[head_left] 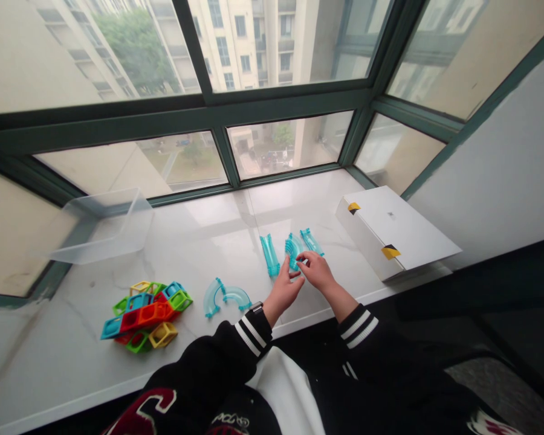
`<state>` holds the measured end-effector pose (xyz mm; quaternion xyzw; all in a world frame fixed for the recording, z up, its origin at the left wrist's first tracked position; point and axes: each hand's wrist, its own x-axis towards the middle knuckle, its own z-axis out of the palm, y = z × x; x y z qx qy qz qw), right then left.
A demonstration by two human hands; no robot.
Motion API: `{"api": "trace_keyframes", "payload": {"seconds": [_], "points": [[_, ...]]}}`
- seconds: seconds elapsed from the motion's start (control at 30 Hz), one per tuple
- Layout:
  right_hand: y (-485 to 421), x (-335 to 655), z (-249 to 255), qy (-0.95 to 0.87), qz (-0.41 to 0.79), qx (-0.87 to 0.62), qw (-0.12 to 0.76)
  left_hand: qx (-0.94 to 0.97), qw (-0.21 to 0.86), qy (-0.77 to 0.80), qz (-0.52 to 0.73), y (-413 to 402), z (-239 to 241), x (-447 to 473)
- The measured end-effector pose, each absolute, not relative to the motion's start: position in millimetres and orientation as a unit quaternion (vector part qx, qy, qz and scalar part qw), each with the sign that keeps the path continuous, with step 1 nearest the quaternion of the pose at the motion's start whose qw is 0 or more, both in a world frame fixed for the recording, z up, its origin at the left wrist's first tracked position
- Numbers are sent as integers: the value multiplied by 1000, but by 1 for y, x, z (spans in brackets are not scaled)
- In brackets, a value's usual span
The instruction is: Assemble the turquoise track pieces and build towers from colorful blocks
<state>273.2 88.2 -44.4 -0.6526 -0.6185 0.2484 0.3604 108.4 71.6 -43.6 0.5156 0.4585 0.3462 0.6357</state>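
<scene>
**Two hands at a curved blue track piece on a marble window ledge**

A curved, translucent blue track piece (pixel 292 249) lies on the white marble ledge (pixel 199 241), right of its middle and toward the near edge. The left hand (pixel 284 290) and the right hand (pixel 316 270) meet at it: the right hand's fingers (pixel 304 258) close on the piece's near right end, pinching it, while the left hand's fingers (pixel 286 269) are loosely curled with their tips against its lower edge. Both wrists wear black sleeves with white-striped cuffs. Just left of the curved piece lies a straight blue track section (pixel 269 254); just right, a second straight section (pixel 312 241), angled toward the far edge. Two pale curved track arcs (pixel 224 296) lie near the near edge, left of the hands. Farther left, a heap of coloured open-frame blocks (pixel 147 314) sits near the near left corner. A clear plastic bin (pixel 104 226) stands tilted at the far left edge against the window frame. A white box with yellow-and-black tabs (pixel 390 229) occupies the right end, overhanging the near edge.
</scene>
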Motion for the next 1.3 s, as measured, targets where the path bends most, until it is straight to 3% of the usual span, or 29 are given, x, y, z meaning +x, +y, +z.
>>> {"api": "trace_keyframes", "payload": {"seconds": [0.8,1.13,1.3], "points": [[88,274,-48,-625,265,-645,350,523,619,466,354,70,-50,108],[81,277,-52,-620,259,-636,380,623,572,410,342,45,4,58],[68,273,-52,-584,258,-644,423,609,517,457,391,50,27,0]]}}
